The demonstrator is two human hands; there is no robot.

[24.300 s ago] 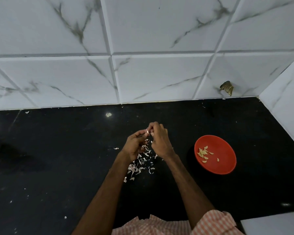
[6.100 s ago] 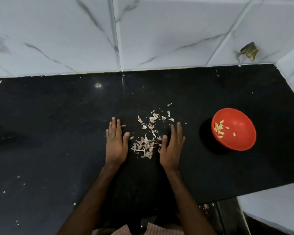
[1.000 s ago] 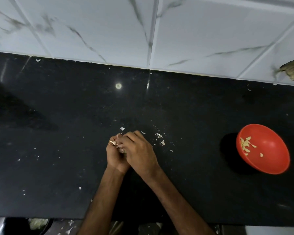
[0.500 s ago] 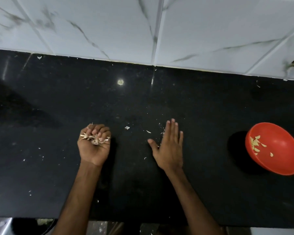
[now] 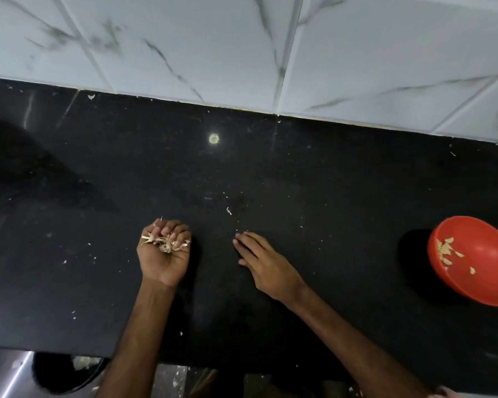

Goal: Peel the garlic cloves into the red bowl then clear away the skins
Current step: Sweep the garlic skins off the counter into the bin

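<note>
My left hand [image 5: 164, 254] is turned palm up over the black counter, its fingers curled round a bunch of pale garlic skins [image 5: 164, 244]. My right hand [image 5: 263, 261] lies flat on the counter to the right of it, fingers straight and pointing up-left, touching the surface. A few tiny skin bits [image 5: 228, 210] lie just beyond its fingertips. The red bowl [image 5: 477, 259] stands at the far right, partly cut by the frame edge, with several peeled garlic cloves [image 5: 446, 251] inside.
The black counter [image 5: 328, 182] runs to a white marbled tile wall [image 5: 242, 53] at the back. Small white specks dot the counter's left and front. Below the front edge at bottom left sits a dark round bin [image 5: 66, 372] with pale scraps in it.
My right hand has swung its fingers leftward and stayed flat on the counter. My left hand still holds the skins, and the view has shifted slightly.
</note>
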